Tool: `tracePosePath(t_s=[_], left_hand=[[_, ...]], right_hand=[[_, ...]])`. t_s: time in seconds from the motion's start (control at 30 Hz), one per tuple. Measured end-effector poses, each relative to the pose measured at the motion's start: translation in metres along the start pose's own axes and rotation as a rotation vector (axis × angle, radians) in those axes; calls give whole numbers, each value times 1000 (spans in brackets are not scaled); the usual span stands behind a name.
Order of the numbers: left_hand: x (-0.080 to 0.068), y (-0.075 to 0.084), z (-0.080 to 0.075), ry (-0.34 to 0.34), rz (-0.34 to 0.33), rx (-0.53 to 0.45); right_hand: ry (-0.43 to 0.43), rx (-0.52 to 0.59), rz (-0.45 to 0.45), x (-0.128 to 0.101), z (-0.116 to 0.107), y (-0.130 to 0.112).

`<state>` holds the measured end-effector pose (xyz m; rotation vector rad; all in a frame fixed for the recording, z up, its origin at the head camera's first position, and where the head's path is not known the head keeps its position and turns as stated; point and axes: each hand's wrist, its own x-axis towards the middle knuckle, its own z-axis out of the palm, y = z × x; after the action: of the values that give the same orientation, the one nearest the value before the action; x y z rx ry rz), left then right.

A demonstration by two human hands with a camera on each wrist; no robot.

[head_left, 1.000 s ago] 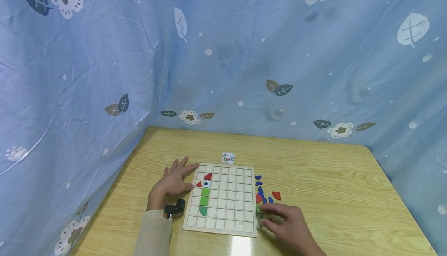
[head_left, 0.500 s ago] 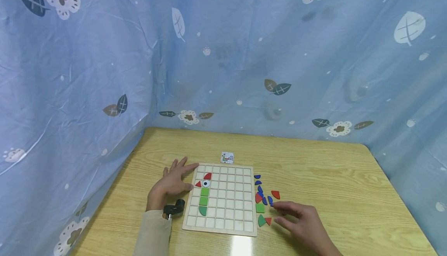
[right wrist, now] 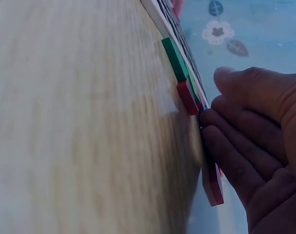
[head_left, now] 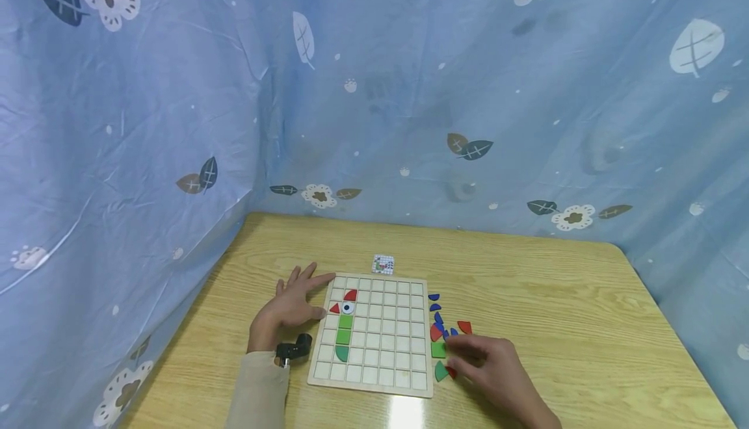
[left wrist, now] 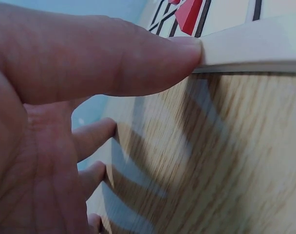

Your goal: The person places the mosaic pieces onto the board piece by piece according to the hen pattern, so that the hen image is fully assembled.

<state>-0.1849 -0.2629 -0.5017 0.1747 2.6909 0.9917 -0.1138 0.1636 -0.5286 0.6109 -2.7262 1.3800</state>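
Note:
A wooden grid board lies on the table. In its left columns sit a red quarter, a red triangle, an eye tile and a column of green pieces. My left hand lies flat beside the board, its thumb pressed against the board's edge. My right hand rests with straight fingers on the loose pieces right of the board, beside a green square, a green quarter and blue pieces. In the right wrist view its fingers touch the pieces' edges and grip nothing.
A small patterned card lies behind the board. A red quarter sits just beyond my right fingertips. Blue leaf-print cloth walls the table on the left, back and right. Bare wood stretches to the right.
My right hand slid off the green pieces to the right, uncovering a green quarter and a small red piece, then came back left over the blue and red pieces. The left hand stayed put.

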Motion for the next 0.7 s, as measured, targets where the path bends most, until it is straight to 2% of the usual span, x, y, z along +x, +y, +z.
tracePosePath(t_s=[0.5,0.7], left_hand=[[1,1,-1,6,-2,5],[0,1,0,6,4,3]], right_hand=[[1,-102,-2,12,9,-9],[7,-147,-39,11,13,-7]])
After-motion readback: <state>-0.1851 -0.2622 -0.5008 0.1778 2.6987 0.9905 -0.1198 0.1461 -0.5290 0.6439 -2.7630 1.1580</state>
